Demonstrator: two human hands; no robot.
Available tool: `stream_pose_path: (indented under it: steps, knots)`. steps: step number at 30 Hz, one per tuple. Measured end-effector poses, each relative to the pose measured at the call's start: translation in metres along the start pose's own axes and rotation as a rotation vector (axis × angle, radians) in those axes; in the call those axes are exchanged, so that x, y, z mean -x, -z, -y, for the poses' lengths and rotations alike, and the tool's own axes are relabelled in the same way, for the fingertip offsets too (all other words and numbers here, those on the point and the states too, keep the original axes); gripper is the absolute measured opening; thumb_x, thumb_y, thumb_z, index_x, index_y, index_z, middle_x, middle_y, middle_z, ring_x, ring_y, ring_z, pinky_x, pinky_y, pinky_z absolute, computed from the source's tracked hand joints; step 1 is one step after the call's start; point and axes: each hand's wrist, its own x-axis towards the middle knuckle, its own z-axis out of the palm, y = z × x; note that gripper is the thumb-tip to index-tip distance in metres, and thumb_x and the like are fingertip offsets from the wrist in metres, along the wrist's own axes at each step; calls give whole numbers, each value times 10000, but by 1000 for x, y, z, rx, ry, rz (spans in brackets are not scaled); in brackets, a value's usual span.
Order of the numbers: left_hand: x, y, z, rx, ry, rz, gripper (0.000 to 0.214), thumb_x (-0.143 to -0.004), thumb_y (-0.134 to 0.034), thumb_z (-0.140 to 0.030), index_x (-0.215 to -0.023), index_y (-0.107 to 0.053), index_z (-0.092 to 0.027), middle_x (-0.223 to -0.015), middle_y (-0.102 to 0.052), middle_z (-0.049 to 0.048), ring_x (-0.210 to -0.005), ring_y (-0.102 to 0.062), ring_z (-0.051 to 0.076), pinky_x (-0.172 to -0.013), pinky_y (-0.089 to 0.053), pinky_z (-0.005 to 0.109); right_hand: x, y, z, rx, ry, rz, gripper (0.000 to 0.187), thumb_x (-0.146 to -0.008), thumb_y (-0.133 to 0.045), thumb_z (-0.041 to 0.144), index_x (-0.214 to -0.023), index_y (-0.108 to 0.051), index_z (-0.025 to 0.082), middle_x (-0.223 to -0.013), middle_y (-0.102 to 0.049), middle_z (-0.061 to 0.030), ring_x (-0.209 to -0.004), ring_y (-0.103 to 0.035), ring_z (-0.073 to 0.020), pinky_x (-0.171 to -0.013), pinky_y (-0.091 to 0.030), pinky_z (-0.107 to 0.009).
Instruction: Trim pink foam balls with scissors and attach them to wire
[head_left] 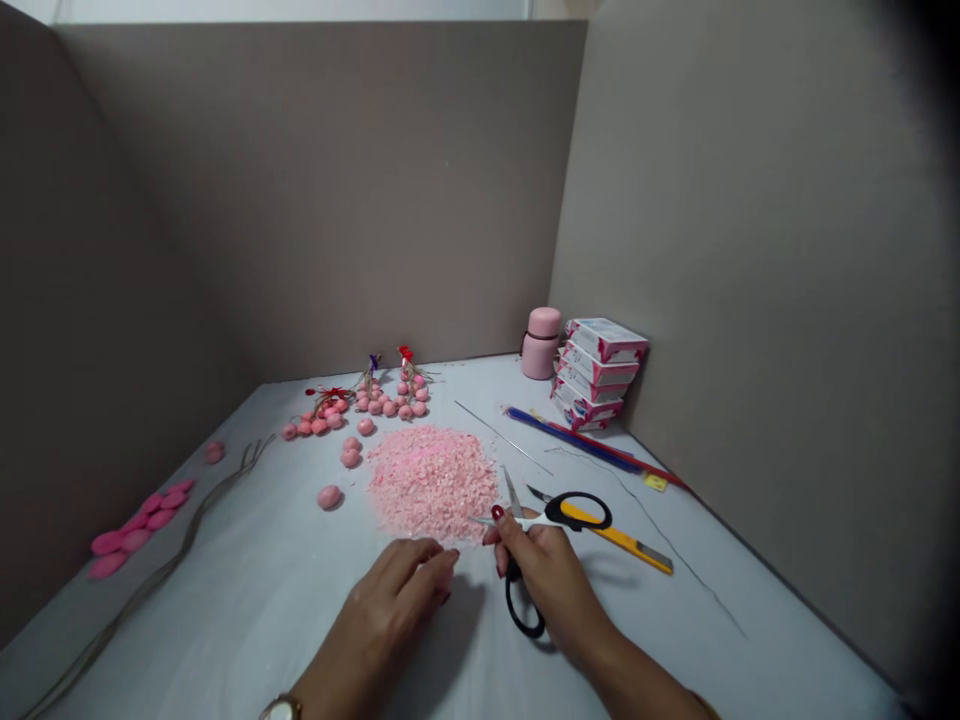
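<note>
My right hand (551,575) grips black-handled scissors (556,512) near their pivot, with the blades spread apart and pointing up and left. Just left of it, my left hand (394,605) hovers low over the table, its fingers curled in and the thumb pressed against them; whatever may be between them is hidden. Beyond both hands lies a heap of pink shavings (435,480). A yellow utility knife (630,545) rests on the table right of the scissors and partly behind their upper loop.
Pink balls (329,497), some in strung bunches (390,408), lie at the back left. Flat pink ovals (135,530) and long twine (187,535) are on the left. Back right are stacked boxes (600,370), a pink flask (540,350), blue sticks (570,435) and thin wire (660,530). Partitions (337,200) enclose the table.
</note>
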Motion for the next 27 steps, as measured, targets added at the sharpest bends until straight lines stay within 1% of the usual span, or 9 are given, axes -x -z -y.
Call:
stream_pose_path:
  steps: [2, 4, 6, 9, 10, 12, 17, 23, 27]
  knots:
    - [0, -1, 1, 44, 61, 62, 246, -908, -392, -131, -1044, -593, -172, -971, -616, 102, -866, -582, 220, -740, -504, 373, 1, 0, -1, 0, -5, 0, 467, -847, -435, 540, -574, -566, 185, -526, -482, 20, -564, -454, -138, -583, -341, -251]
    - [-2, -2, 2, 216, 187, 74, 218, -898, -436, -184, -1021, -615, -170, -967, -624, 102, -863, -586, 220, -767, -491, 384, 1, -1, -1, -1, -11, 6, 460, -848, -432, 542, -604, -579, 180, -500, -473, 27, -541, -445, -135, -565, -341, -249]
    - [-6, 0, 0, 577, 395, 11, 234, -877, -504, -259, -1068, -604, -168, -976, -636, 90, -880, -593, 196, -798, -485, 341, 0, -1, 0, 12, 0, 9, 467, -852, -423, 544, -618, -589, 176, -491, -472, 29, -522, -441, -133, -559, -344, -250]
    - [-16, 12, -7, 1265, 675, -78, 273, -826, -608, -320, -1055, -627, -172, -877, -659, 22, -811, -613, 113, -775, -487, 212, 3, -1, 5, 51, 45, -8, 505, -850, -419, 553, -543, -564, 180, -555, -526, -5, -573, -495, -146, -609, -370, -262]
    - [-20, 17, -9, 1439, 732, -98, 269, -806, -642, -313, -1034, -644, -170, -860, -662, 8, -797, -619, 96, -766, -485, 184, 5, -1, 7, 59, 58, -23, 518, -844, -423, 563, -512, -543, 184, -590, -550, -20, -599, -516, -154, -626, -378, -266]
    - [-26, 23, -15, 1652, 790, -110, 270, -761, -704, -272, -1001, -669, -153, -856, -671, 4, -798, -635, 87, -764, -486, 162, 10, -1, 10, 46, 92, -62, 528, -832, -434, 577, -477, -504, 192, -642, -579, -42, -648, -546, -170, -652, -391, -269]
    - [-32, 20, -18, 1830, 816, -169, 273, -701, -762, -179, -963, -696, -137, -815, -692, 3, -792, -641, 79, -779, -486, 152, 20, -2, 9, -7, 159, -72, 450, -850, -434, 545, -581, -530, 197, -524, -517, -3, -529, -512, -151, -548, -393, -251]
    - [-30, 12, -10, 1879, 788, -209, 278, -674, -782, -197, -937, -705, -149, -838, -708, 8, -815, -630, 83, -841, -458, 172, 20, -4, -3, 294, 295, -61, 433, -871, -393, 487, -603, -576, 199, -484, -527, -19, -519, -533, -175, -545, -400, -274]
    - [-29, 12, -8, 1835, 791, -195, 290, -671, -784, -233, -941, -699, -167, -856, -699, -1, -835, -618, 84, -846, -439, 171, 19, -6, -5, 351, 325, -69, 433, -878, -383, 469, -596, -584, 209, -454, -512, -7, -500, -534, -174, -562, -417, -283]
